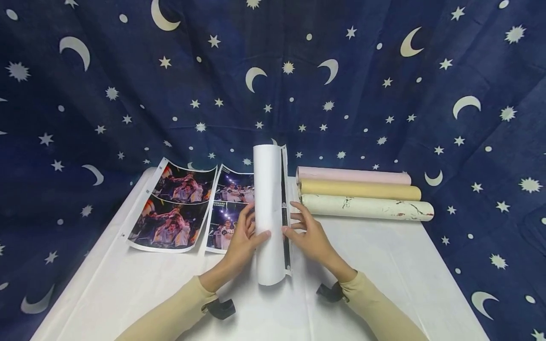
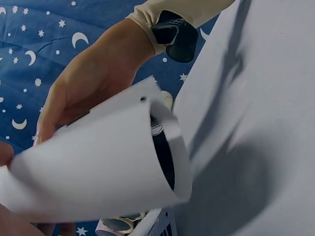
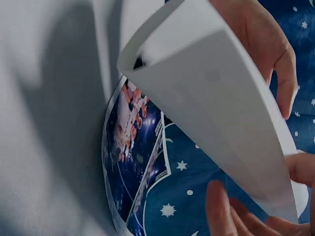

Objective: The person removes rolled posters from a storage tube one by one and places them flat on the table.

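Observation:
A white paper poster [image 1: 268,213], rolled into a loose tube with its printed side inward, is held up off the table between both hands. My left hand [image 1: 242,239] grips its left side, with the thumb laid across the front. At the opposite side, my right hand [image 1: 314,239] pinches the loose edge, where a dark printed strip shows. The right wrist view shows the right fingers [image 3: 221,211] around the paper's edge. The tube's open end [image 2: 170,147] faces the left wrist camera, dark print visible inside. Some fingertips are hidden behind the paper.
Two slightly curled photo prints, one at the far left [image 1: 172,208] and one partly behind the tube [image 1: 223,222], lie on the white table [image 1: 362,265]. Pink [image 1: 354,175], yellow [image 1: 362,189] and patterned cream [image 1: 371,207] rolls lie at back right, before a starry curtain [image 1: 273,57].

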Demonstrator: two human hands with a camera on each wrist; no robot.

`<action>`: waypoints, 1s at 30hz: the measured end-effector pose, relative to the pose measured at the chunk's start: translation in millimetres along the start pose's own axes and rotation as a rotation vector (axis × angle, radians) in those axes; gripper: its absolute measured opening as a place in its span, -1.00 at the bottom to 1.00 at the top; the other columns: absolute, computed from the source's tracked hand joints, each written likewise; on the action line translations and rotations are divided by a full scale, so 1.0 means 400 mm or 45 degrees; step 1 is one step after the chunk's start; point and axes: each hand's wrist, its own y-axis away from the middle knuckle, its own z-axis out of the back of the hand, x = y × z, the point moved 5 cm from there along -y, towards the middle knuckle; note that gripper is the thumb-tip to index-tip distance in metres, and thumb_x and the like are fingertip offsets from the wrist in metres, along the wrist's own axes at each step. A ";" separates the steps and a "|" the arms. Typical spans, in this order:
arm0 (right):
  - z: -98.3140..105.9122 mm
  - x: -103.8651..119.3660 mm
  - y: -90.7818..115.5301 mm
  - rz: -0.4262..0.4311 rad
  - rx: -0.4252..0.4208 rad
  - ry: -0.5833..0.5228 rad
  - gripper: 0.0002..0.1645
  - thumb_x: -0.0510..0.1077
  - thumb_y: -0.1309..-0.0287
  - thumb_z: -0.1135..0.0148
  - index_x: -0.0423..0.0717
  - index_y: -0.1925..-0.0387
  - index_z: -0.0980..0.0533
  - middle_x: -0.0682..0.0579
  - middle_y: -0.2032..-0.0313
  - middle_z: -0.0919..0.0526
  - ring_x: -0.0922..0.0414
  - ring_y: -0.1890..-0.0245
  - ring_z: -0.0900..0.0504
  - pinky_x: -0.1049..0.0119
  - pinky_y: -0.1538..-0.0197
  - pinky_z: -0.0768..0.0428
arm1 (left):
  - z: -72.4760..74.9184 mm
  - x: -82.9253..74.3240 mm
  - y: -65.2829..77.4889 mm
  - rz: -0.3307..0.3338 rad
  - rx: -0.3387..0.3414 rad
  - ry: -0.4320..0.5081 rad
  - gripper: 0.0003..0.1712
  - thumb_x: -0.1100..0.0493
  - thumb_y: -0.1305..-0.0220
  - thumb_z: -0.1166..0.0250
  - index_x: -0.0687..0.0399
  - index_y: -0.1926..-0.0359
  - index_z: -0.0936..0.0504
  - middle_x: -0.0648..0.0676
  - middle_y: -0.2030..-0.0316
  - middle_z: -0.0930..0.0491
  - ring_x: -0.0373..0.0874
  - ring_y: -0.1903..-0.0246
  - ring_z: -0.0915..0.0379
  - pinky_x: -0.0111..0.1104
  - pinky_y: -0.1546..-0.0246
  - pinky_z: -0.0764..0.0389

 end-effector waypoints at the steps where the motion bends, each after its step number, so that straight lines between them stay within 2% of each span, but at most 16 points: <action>1: 0.000 -0.003 -0.001 -0.016 -0.005 -0.011 -0.17 -0.08 -0.24 -0.31 0.07 -0.45 -0.17 -0.25 -0.15 -0.59 -0.08 0.02 -0.70 0.27 0.08 -0.71 | -0.001 0.001 0.001 0.007 0.010 0.004 -0.02 0.30 -0.20 -0.26 -0.30 -0.49 0.05 0.09 -0.45 -0.13 0.14 -0.34 -0.29 -0.02 -0.18 -0.53; 5: 0.003 -0.006 -0.003 0.002 -0.032 -0.069 -0.27 -0.24 -0.31 -0.18 -0.18 -0.44 -0.17 -0.36 -0.05 -0.63 -0.18 0.04 -0.71 0.23 0.05 -0.71 | 0.006 0.001 0.003 -0.022 0.002 -0.016 -0.04 0.31 -0.24 -0.22 -0.32 -0.50 0.07 0.02 -0.50 0.01 0.17 -0.37 -0.24 -0.01 -0.12 -0.57; 9: 0.007 -0.001 -0.003 0.020 -0.058 -0.102 -0.30 -0.33 -0.31 -0.13 -0.23 -0.43 -0.18 -0.38 -0.05 -0.62 -0.22 0.03 -0.70 0.26 0.06 -0.70 | 0.023 -0.013 0.001 -0.184 -0.080 -0.187 -0.11 0.38 -0.30 -0.15 -0.24 -0.52 0.00 -0.02 -0.53 0.13 0.17 -0.42 -0.13 0.01 -0.24 -0.47; 11: 0.009 0.002 -0.004 0.017 -0.082 -0.112 -0.30 -0.33 -0.30 -0.14 -0.20 -0.43 -0.19 -0.38 -0.06 -0.62 -0.22 0.04 -0.70 0.28 0.07 -0.70 | 0.030 -0.026 0.000 -0.283 -0.116 -0.302 -0.20 0.41 -0.33 -0.09 -0.16 -0.50 -0.11 -0.01 -0.52 0.12 0.17 -0.39 -0.17 0.02 -0.29 -0.41; 13: 0.011 0.004 -0.005 0.008 -0.103 -0.124 -0.30 -0.33 -0.30 -0.14 -0.16 -0.43 -0.20 -0.37 -0.06 -0.62 -0.22 0.04 -0.70 0.30 0.09 -0.71 | 0.034 -0.038 -0.001 -0.335 -0.140 -0.388 -0.29 0.41 -0.36 -0.05 -0.10 -0.47 -0.22 -0.01 -0.52 0.08 0.14 -0.33 -0.24 0.01 -0.31 -0.35; 15: 0.011 0.007 -0.004 0.001 -0.126 -0.121 -0.30 -0.32 -0.29 -0.15 -0.12 -0.43 -0.21 -0.37 -0.06 -0.62 -0.22 0.04 -0.70 0.30 0.11 -0.71 | 0.038 -0.041 0.000 -0.335 -0.146 -0.436 -0.38 0.35 -0.39 -0.06 -0.06 -0.44 -0.29 0.00 -0.52 0.03 0.13 -0.34 -0.22 0.04 -0.35 -0.30; 17: 0.011 0.009 0.000 -0.001 -0.138 -0.117 -0.30 -0.33 -0.28 -0.16 -0.10 -0.42 -0.22 -0.37 -0.05 -0.63 -0.22 0.04 -0.70 0.30 0.12 -0.71 | 0.041 -0.038 0.001 -0.299 -0.156 -0.484 -0.40 0.25 -0.40 -0.13 -0.05 -0.42 -0.30 0.02 -0.52 0.00 0.11 -0.41 -0.13 0.05 -0.40 -0.24; 20: 0.006 0.015 0.010 0.033 -0.144 -0.118 -0.31 -0.32 -0.28 -0.17 -0.11 -0.41 -0.24 -0.37 -0.02 -0.64 -0.24 0.04 -0.70 0.29 0.13 -0.72 | 0.044 -0.028 0.003 -0.236 -0.183 -0.563 -0.20 0.09 -0.24 -0.35 -0.09 -0.43 -0.19 0.05 -0.53 0.01 0.12 -0.48 0.00 0.09 -0.42 -0.18; 21: 0.005 0.016 0.013 0.048 -0.143 -0.121 -0.31 -0.32 -0.28 -0.17 -0.12 -0.41 -0.24 -0.37 -0.02 -0.64 -0.23 0.04 -0.70 0.29 0.12 -0.72 | 0.043 -0.026 0.004 -0.222 -0.190 -0.591 -0.11 0.07 -0.17 -0.41 -0.10 -0.44 -0.15 0.07 -0.53 0.00 0.14 -0.47 -0.03 0.10 -0.41 -0.20; 24: 0.006 0.019 0.014 0.110 -0.140 -0.126 -0.32 -0.31 -0.30 -0.16 -0.15 -0.41 -0.22 -0.37 -0.02 -0.64 -0.23 0.06 -0.70 0.30 0.13 -0.72 | 0.046 -0.024 0.003 -0.191 -0.205 -0.622 0.08 0.12 -0.01 -0.50 -0.24 -0.45 -0.04 0.13 -0.47 -0.11 0.17 -0.32 -0.26 0.11 -0.24 -0.43; 28: 0.018 0.018 0.008 0.135 -0.142 -0.152 -0.31 -0.33 -0.31 -0.13 -0.17 -0.42 -0.19 -0.38 -0.06 -0.62 -0.24 0.07 -0.70 0.31 0.16 -0.72 | 0.053 -0.032 0.000 -0.239 -0.195 -0.570 0.07 0.31 -0.05 -0.38 -0.30 -0.47 -0.01 0.11 -0.43 -0.12 0.14 -0.33 -0.24 0.11 -0.19 -0.45; 30: 0.027 0.015 0.005 0.121 -0.147 -0.169 -0.31 -0.34 -0.31 -0.12 -0.17 -0.43 -0.18 -0.39 -0.07 -0.61 -0.24 0.08 -0.70 0.31 0.17 -0.72 | 0.060 -0.038 -0.002 -0.296 -0.195 -0.553 -0.01 0.38 -0.10 -0.30 -0.19 -0.48 -0.06 0.10 -0.46 -0.05 0.12 -0.40 -0.14 0.10 -0.23 -0.40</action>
